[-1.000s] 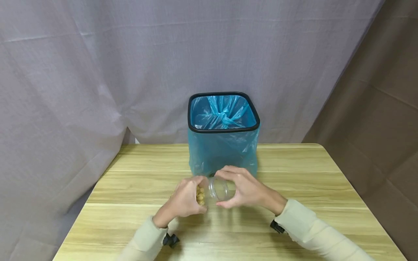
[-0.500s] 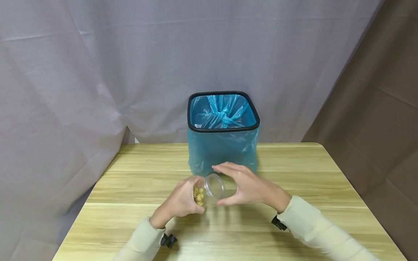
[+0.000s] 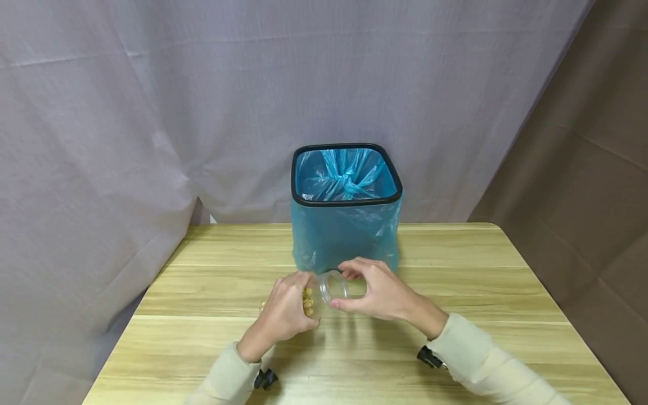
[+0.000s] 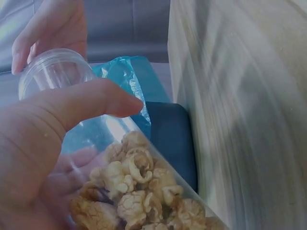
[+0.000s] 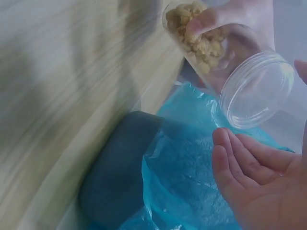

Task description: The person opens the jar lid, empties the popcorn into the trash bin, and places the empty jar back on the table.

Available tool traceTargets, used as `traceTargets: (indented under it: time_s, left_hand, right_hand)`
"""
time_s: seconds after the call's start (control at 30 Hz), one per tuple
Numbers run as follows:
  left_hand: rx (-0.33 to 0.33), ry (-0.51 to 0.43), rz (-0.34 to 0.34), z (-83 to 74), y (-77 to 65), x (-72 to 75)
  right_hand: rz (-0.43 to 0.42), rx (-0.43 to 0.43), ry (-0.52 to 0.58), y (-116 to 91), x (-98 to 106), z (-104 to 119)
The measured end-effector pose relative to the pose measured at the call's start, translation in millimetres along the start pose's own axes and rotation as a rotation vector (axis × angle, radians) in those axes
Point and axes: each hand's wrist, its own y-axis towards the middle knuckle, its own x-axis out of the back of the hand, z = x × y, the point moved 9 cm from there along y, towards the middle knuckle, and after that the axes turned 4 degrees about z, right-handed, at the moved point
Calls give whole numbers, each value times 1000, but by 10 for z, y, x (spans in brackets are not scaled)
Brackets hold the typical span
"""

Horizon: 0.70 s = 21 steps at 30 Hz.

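Observation:
A clear plastic jar [image 5: 230,52] of caramel-coloured popcorn [image 4: 139,187] lies tilted in my left hand [image 3: 287,306], whose thumb and fingers wrap round its body. Its clear, ridged round end [image 5: 256,91] points to the right; whether this is a lid or a bare rim I cannot tell. My right hand [image 3: 385,292] is beside that end, thumb below and fingers above in the head view. In the right wrist view its fingers [image 5: 244,163] are loosely bent, with a small gap from the ridged end. The popcorn is partly hidden by my left hand.
A bin with a black rim [image 3: 346,203] and a blue plastic bag [image 3: 344,236] stands just beyond both hands on the wooden table [image 3: 202,337]. Grey cloth [image 3: 228,112] hangs behind, and brown cloth [image 3: 582,225] on the right.
My right hand was round the jar's clear end a second ago, then spread away from it. Now its thumb and fingers are close to that end again. The left hand keeps its hold.

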Motion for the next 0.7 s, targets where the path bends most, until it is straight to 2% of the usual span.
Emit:
traceTargets:
  time_s: [0.37, 0.7]
  left_hand:
    - [-1, 23, 8, -33, 1, -43]
    - [0, -4, 31, -14, 17, -82]
  right_hand:
    - [8, 0, -29, -25, -82, -19]
    - [38, 139, -79, -25, -72, 96]
